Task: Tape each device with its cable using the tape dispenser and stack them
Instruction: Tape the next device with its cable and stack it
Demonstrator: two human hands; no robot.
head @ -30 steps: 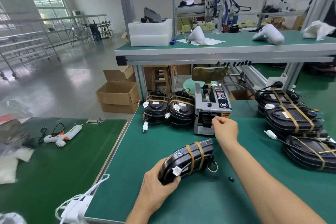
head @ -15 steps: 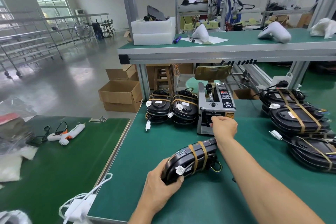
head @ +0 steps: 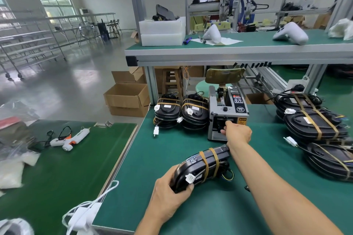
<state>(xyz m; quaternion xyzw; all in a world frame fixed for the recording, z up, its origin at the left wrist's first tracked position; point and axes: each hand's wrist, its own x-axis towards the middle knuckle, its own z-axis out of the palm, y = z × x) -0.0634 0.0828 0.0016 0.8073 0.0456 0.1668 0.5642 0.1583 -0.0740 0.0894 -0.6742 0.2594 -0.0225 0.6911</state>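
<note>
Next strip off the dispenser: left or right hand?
Right. The right hand is already at the tape dispenser outlet, fingers at the slot. The left hand grips the end of the black device, steadying it.

Glossy black plastic on the device (head: 202, 168), banded in matt tan paper tape (head: 215, 164), white plastic connector (head: 190, 178) catching light. Brushed grey metal on the tape dispenser (head: 227, 116). The desk (head: 172, 147) wears smooth matt green mat, metal-edged.
</note>
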